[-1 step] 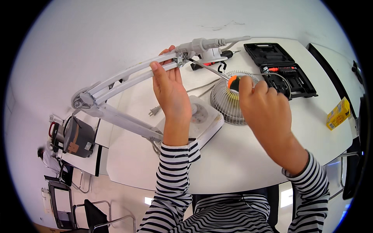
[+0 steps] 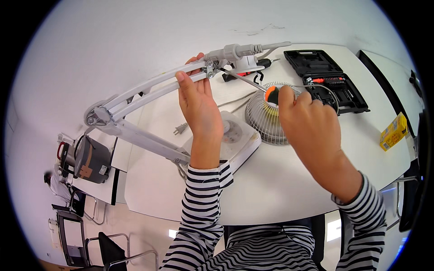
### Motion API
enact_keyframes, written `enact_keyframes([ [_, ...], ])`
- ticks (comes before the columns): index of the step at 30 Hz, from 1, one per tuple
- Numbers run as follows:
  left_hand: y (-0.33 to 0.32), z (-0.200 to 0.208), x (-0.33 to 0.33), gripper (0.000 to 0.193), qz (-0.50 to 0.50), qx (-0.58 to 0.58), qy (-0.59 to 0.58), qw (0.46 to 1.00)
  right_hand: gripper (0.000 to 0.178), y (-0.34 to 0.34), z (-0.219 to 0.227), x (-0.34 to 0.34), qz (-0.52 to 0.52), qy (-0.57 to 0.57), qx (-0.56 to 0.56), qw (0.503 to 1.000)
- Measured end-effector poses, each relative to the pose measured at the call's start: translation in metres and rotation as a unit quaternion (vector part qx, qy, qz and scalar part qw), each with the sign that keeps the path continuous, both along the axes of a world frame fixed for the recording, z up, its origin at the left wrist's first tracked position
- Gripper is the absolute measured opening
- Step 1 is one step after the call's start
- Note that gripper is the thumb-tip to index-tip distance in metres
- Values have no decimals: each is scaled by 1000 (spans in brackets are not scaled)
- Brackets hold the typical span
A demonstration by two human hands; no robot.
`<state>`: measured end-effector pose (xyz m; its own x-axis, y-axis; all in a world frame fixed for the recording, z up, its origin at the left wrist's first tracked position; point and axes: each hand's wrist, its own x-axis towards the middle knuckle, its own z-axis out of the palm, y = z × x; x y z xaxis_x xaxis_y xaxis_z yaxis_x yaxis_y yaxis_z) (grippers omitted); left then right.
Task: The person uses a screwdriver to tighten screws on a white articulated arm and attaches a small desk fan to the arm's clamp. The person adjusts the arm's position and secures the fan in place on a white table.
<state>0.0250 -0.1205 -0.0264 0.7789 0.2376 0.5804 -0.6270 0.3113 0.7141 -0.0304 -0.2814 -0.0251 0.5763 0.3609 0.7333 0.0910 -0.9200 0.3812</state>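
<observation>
My left hand (image 2: 201, 106) is closed around the upper arm of a white jointed desk lamp (image 2: 149, 94), close to its metal hinge. The lamp's base (image 2: 233, 135) stands on the table behind my left wrist. In my right hand (image 2: 312, 128) is a screwdriver (image 2: 272, 95) with an orange and dark green handle, my fingers wrapped round it. Its metal shaft slants up and left, and the dark tip meets the hinge area at the end of the lamp arm. Whether the tip sits in a screw is too small to tell.
Behind the screwdriver lies a round wire fan grille (image 2: 266, 119). A red and black power screwdriver (image 2: 244, 74) rests farther back. An opened black tool case (image 2: 334, 86) is at the back right, a yellow carton (image 2: 393, 132) at the right edge. A loose plug (image 2: 181, 128) lies left of my wrist.
My right hand and forearm have shifted very slightly to the right, and the screwdriver handle looks slightly turned. My left hand keeps its hold on the lamp arm.
</observation>
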Motion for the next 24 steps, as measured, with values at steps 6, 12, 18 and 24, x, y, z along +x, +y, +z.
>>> enact_keyframes([
  [6,2,0,0,66,-1,-11,-8,1000,11,-15,26,5,115,117,16,986],
  [12,-3,2,-2,66,-4,-23,-15,1000,14,-23,33,11,112,198,29,973],
  [18,-6,2,1,54,10,-63,-12,998,14,-24,37,16,96,288,86,949],
  [24,-5,1,0,52,15,-66,-15,998,17,-27,38,21,146,359,159,908],
])
